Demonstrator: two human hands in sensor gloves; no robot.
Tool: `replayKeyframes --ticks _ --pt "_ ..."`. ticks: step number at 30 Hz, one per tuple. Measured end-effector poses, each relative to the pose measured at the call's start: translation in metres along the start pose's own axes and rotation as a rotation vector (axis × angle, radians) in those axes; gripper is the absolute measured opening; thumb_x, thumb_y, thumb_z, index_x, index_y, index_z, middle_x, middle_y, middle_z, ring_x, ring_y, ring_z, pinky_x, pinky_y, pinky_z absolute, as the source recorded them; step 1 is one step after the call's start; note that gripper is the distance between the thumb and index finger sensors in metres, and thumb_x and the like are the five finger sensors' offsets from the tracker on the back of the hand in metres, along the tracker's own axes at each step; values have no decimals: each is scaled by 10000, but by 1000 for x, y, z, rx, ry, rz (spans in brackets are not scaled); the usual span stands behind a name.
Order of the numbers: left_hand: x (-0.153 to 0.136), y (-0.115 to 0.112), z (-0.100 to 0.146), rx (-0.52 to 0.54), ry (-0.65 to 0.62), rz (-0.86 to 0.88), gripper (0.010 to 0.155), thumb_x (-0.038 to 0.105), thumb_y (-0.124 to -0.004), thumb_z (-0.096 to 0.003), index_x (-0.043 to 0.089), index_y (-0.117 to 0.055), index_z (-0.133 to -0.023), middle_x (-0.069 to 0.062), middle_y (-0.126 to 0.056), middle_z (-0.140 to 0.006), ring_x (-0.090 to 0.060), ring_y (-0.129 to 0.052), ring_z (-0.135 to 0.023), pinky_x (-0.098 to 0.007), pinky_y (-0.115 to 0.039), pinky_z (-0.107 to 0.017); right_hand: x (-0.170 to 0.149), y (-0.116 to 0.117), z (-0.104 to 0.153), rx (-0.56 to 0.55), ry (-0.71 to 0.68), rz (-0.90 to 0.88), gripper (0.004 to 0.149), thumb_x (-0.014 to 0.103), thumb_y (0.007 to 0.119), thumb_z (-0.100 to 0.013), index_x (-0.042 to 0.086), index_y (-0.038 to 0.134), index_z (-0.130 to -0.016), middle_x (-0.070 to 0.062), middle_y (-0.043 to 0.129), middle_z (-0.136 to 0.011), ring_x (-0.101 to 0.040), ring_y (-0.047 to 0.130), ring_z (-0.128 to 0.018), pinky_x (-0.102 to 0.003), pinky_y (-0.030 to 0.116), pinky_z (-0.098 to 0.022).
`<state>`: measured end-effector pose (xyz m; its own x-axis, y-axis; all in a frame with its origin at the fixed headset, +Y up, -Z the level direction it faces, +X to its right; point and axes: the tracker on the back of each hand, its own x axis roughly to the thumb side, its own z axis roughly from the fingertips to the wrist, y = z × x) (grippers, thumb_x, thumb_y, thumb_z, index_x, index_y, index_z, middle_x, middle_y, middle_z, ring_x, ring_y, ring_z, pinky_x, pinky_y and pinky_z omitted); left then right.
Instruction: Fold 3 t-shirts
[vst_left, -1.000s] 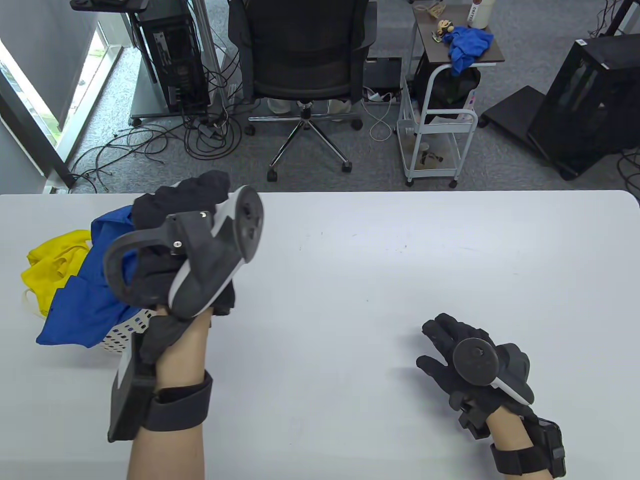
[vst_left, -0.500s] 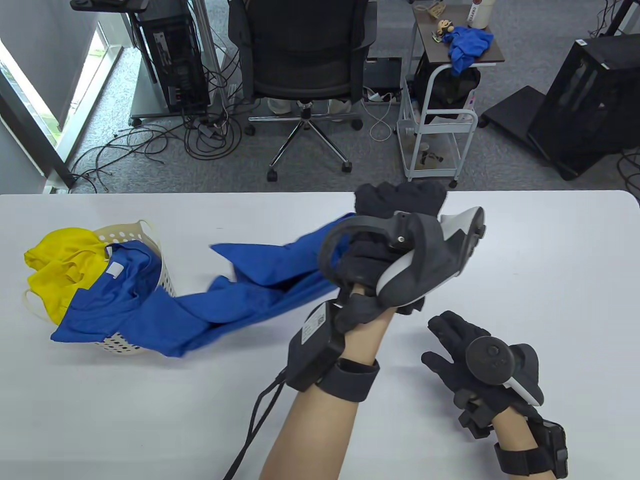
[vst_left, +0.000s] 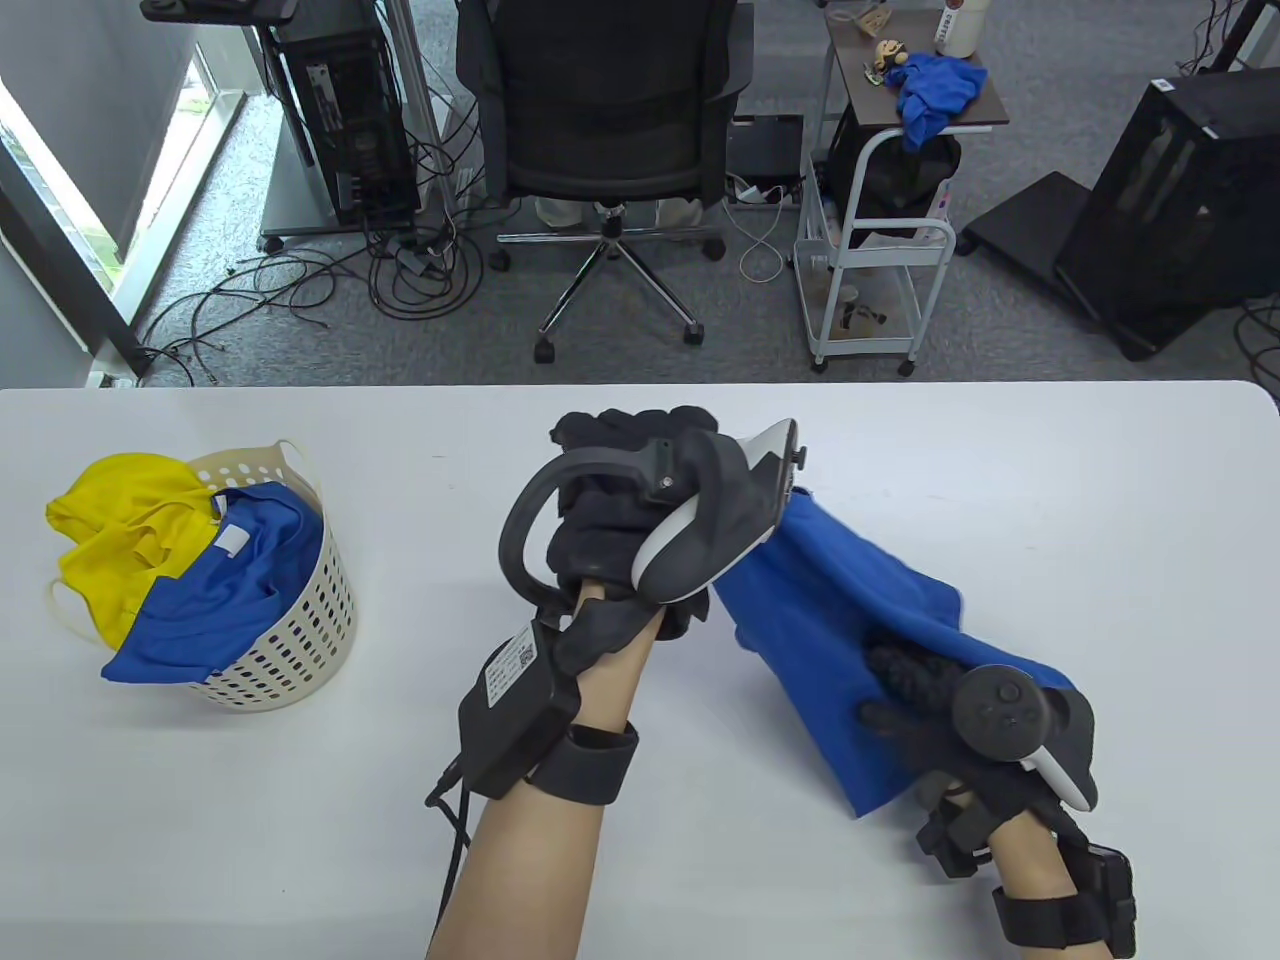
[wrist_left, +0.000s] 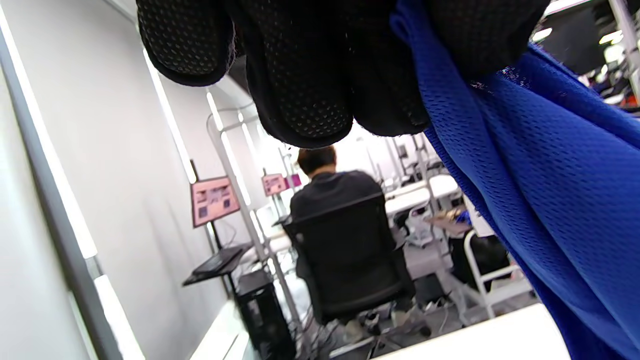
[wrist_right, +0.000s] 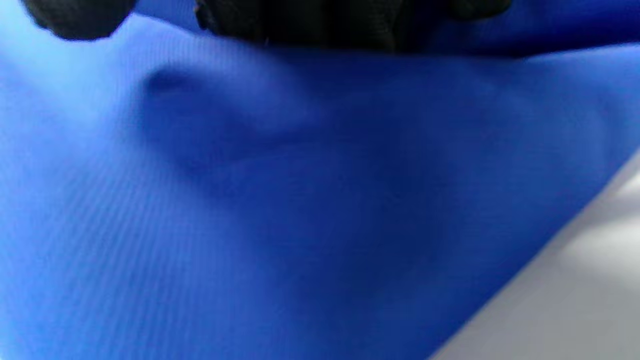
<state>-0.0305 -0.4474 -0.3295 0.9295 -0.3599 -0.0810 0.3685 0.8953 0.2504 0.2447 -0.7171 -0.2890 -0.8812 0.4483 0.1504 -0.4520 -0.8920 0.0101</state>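
Table view. White table (vst_left: 1000, 480), hands entering from the near edge. Left hand (vst_left: 620, 510) raised mid-table, fingers curled round the top of a blue shirt (vst_left: 840, 620); tracker on its back hides the grip itself. The shirt hangs from that hand and slopes down to the right, its lower part draped over the right hand (vst_left: 930, 710). Right hand sits low near the table's near-right area, fingertips under the cloth; whether it pinches the cloth cannot be told here. At far left, a white perforated basket (vst_left: 300, 640) stands on the table, well apart from both hands. Inside it, a yellow shirt (vst_left: 110, 540) on the left and a second blue shirt (vst_left: 240, 580) spilling over the near rim. Beyond the table: an office chair (vst_left: 600, 110) and a white cart (vst_left: 870, 270).

Left wrist view. Gloved fingers (wrist_left: 305, 75) bunched at the top edge, blue mesh cloth clamped between them and running down the right side. Behind, a person seated in the chair, back turned.

Right wrist view. Blurred blue cloth fills nearly all the frame; dark fingers (wrist_right: 325, 20) at the top edge lie against it. Grip not clear. Bare table at lower right.
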Motion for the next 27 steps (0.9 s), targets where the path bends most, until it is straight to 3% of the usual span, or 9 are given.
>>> replayKeyframes --ticks 3,7,9,13,16,18,21,24,27 --pt "-9 -17 0 -30 17 -28 424 524 -741 -425 424 -771 -836 157 -994 -640 -76 -993 -604 -434 -788 -641 17 7 2 40 -70 93 598 549 768 -401 250 678 -911 -40 717 -930 -369 737 -868 -703 493 -692" --pt "-19 -34 1 -57 29 -33 423 524 -741 -424 425 -771 -834 158 -995 -640 -76 -994 -604 -433 -788 -642 41 44 -1 326 -128 215 663 563 763 -403 218 634 -955 -90 648 -996 -404 650 -937 -736 448 -686" --pt "-24 -43 0 -76 34 -33 424 523 -741 -424 425 -771 -835 158 -995 -641 -76 -994 -604 -434 -788 -642 52 65 -1 386 -136 403 722 574 766 -394 214 572 -989 -82 572 -1034 -383 549 -973 -736 432 -693" --pt "-31 -59 1 -96 39 -37 423 521 -739 -425 425 -768 -836 157 -992 -645 -76 -991 -610 -435 -785 -645 73 81 3 286 -183 673 723 599 750 -378 222 583 -973 -72 579 -1026 -387 580 -961 -721 462 -699" --pt "-39 -72 1 -119 48 -41 422 520 -738 -425 427 -766 -836 159 -991 -648 -74 -991 -612 -435 -784 -645 82 85 8 145 -220 776 488 451 818 -423 276 715 -866 -26 712 -956 -345 712 -910 -715 512 -689" --pt "-46 -78 3 -130 57 -39 423 520 -738 -424 429 -765 -836 159 -991 -648 -75 -991 -614 -436 -783 -646 86 83 9 131 -223 845 467 460 812 -412 304 739 -846 11 745 -947 -320 751 -908 -704 535 -693" --pt "-66 -83 10 -143 84 -35 422 518 -736 -423 429 -764 -835 161 -989 -651 -74 -990 -616 -436 -782 -647 82 56 5 55 -161 829 435 456 766 -399 347 782 -819 34 769 -946 -325 749 -921 -701 530 -697" --pt "-99 -77 22 -145 109 -4 422 515 -734 -425 428 -765 -837 159 -990 -652 -76 -990 -618 -437 -782 -648 69 -33 7 -187 -20 587 424 438 727 -421 337 781 -829 20 766 -946 -343 734 -926 -709 521 -694" --pt "-131 -65 33 -130 129 51 425 529 -709 -430 421 -774 -836 151 -993 -646 -86 -990 -617 -442 -779 -647 69 -107 19 -312 6 346 421 399 713 -453 279 778 -852 -27 736 -965 -386 691 -938 -727 487 -691"
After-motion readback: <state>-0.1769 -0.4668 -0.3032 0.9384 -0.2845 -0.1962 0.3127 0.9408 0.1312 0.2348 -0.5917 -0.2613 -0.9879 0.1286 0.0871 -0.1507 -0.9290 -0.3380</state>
